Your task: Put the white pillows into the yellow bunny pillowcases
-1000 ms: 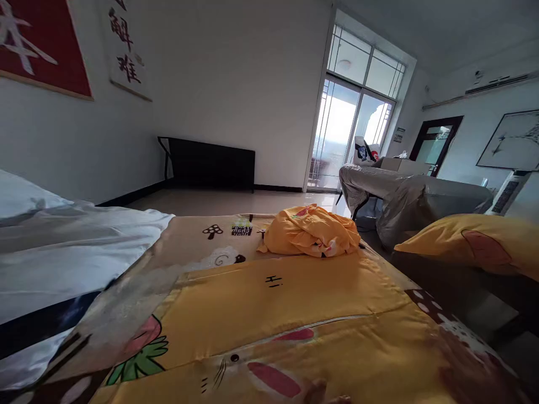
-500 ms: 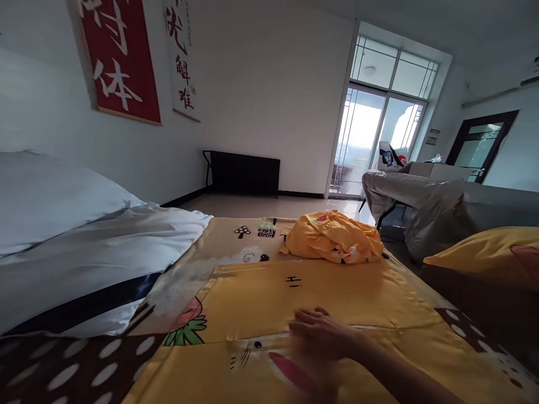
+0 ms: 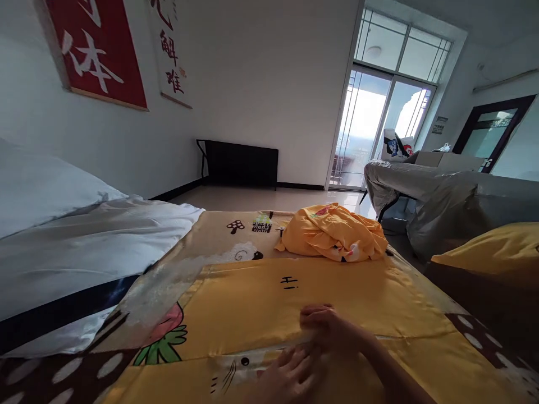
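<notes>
A yellow cloth (image 3: 236, 314) with a "Hi" print, a strawberry and an animal face lies spread flat. My left hand (image 3: 288, 373) rests on it near the bottom middle, palm down with fingers apart. Just above and to the right, my right hand (image 3: 328, 325) touches the cloth with its fingers curled inward; whatever they may pinch is hidden. Beyond both hands, a crumpled orange-yellow cloth bundle (image 3: 337, 233) sits at the far end of the patterned bedding (image 3: 219, 230).
White bedding (image 3: 126, 235) lies at the left. A black panel (image 3: 240, 164) leans by the far wall. At the right are a plastic-covered table (image 3: 433, 185) and a yellow pillow (image 3: 492, 252). A glass door (image 3: 362, 123) stands beyond.
My left hand now shows clearly on the cloth beside my right hand, where before there was only a blur. The right hand has shifted slightly right. The view has tilted and moved a little.
</notes>
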`<state>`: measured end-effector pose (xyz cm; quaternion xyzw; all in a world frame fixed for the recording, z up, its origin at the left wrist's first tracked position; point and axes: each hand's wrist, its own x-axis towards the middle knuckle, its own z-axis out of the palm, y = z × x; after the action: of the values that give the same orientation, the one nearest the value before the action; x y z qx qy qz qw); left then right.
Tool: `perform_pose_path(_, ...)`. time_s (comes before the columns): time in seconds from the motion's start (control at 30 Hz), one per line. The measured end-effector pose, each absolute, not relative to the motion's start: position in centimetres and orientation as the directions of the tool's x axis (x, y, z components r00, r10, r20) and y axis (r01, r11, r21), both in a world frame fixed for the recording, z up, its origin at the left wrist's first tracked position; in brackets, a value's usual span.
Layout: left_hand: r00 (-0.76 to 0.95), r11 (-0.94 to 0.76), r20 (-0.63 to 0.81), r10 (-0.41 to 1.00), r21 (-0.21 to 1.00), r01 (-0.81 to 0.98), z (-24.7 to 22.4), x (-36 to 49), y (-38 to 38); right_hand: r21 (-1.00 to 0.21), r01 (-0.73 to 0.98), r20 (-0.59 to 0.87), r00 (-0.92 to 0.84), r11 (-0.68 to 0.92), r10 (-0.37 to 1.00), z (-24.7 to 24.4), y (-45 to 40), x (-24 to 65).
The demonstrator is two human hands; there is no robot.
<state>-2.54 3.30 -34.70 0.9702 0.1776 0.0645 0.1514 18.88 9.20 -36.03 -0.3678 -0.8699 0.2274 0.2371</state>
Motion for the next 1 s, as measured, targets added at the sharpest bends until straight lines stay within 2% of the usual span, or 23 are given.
perform_pose_path(0.13, 0.891, -0.830, -0.040, 0.452, 0.348, 0.437, -33.8, -2.6, 3.7, -0.545, 0.581, 0.259, -0.570, 0.605, 0.780, -36.8, 9.8, 19.1)
perform_pose_path(0.23, 0.875, -0.801, -0.062, 0.481, 0.375, 0.467, -33.5, -2.4, 3.1, -0.497, 0.660, 0.280, -0.492, 0.563, 0.824, -36.7, 9.9, 19.2)
perform_pose_path(0.4, 0.856, -0.779, -0.057, 0.513, 0.387, 0.493, -33.1, -2.1, 2.7, -0.393, 0.805, 0.360, -0.309, 0.444, 0.880, -36.3, 10.1, 19.4)
perform_pose_path(0.5, 0.867, -0.802, -0.007, 0.497, 0.377, 0.463, -32.6, -2.0, 2.7, -0.330, 0.848, 0.398, -0.274, 0.415, 0.875, -35.7, 9.8, 19.1)
perform_pose_path(0.6, 0.879, -0.815, -0.021, 0.476, 0.366, 0.450, -32.4, -1.9, 2.8, -0.301, 0.860, 0.334, -0.309, 0.412, 0.890, -34.9, 9.1, 18.6)
perform_pose_path(0.77, 0.886, -0.825, 0.022, 0.463, 0.375, 0.422, -32.9, -1.9, 2.8, -0.302, 0.911, 0.103, -0.261, 0.280, 0.960, -34.6, 8.4, 17.9)
perform_pose_path(0.9, 0.893, -0.829, 0.008, 0.451, 0.373, 0.416, -32.6, -1.9, 2.6, -0.228, 0.942, 0.099, -0.229, 0.246, 0.968, -34.8, 8.3, 17.7)
perform_pose_path(1.0, 0.899, -0.834, -0.001, 0.437, 0.375, 0.405, -32.1, -1.8, 2.4, -0.218, 0.951, 0.119, -0.199, 0.221, 0.973, -34.6, 8.1, 17.5)
